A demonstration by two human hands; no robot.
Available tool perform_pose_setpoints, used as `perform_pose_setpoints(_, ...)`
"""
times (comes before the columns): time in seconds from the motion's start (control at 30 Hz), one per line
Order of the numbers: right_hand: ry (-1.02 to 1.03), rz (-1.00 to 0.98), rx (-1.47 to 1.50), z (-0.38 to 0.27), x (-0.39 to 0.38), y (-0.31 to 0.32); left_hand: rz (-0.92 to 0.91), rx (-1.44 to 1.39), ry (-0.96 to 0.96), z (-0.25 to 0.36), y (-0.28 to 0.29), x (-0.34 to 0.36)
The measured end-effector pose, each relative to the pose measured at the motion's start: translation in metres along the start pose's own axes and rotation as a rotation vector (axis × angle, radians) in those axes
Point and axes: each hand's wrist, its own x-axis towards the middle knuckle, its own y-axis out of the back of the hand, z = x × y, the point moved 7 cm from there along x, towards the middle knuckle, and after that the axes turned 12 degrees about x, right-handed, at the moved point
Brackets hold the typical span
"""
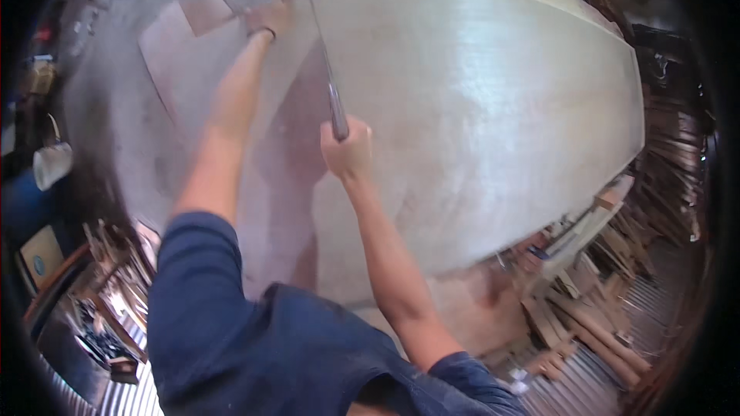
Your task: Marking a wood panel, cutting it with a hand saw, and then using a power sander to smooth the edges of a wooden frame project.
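Observation:
A large pale wooden sheet [478, 123] lies flat in front of me, with a long thin line running up its left part. My right hand [348, 150] is closed around the dark handle of a long, thin-bladed tool [334, 96], probably a hand saw seen edge-on. Its blade points away from me along that line. Farther off and to the left, my left hand [270, 17] rests on or just above the pale surface near its far edge. A dark band circles that wrist. Motion blur hides how its fingers lie.
A brownish flat piece [204, 6] lies beyond my left hand. Stacked wood offcuts [590, 316] crowd the right side, close to the sheet's edge. On the left stand a white cup-like container [52, 166] and piled scraps [112, 277]. Corrugated metal [574, 389] shows at lower right.

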Motion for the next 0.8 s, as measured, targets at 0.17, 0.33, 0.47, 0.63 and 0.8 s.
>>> perform_pose_setpoints(0.17,-0.131,-0.230,0.000,-0.045,-0.176,0.094,0.015,0.071,0.006,-0.038,-0.010,-0.022)
perform_pose_setpoints(0.33,-0.066,-0.112,0.047,-0.041,-0.180,0.108,-0.024,0.041,0.011,-0.009,0.040,-0.024)
perform_pose_setpoints(0.47,-0.188,-0.080,-0.032,-0.014,0.047,-0.020,0.086,0.062,-0.028,-0.016,0.022,-0.002)
perform_pose_setpoints(0.63,-0.018,-0.101,-0.050,-0.047,-0.107,0.056,-0.049,0.085,0.035,-0.037,0.005,-0.011)
perform_pose_setpoints(0.8,-0.016,-0.099,0.017,-0.096,-0.231,0.140,-0.036,0.077,0.009,-0.023,0.023,-0.021)
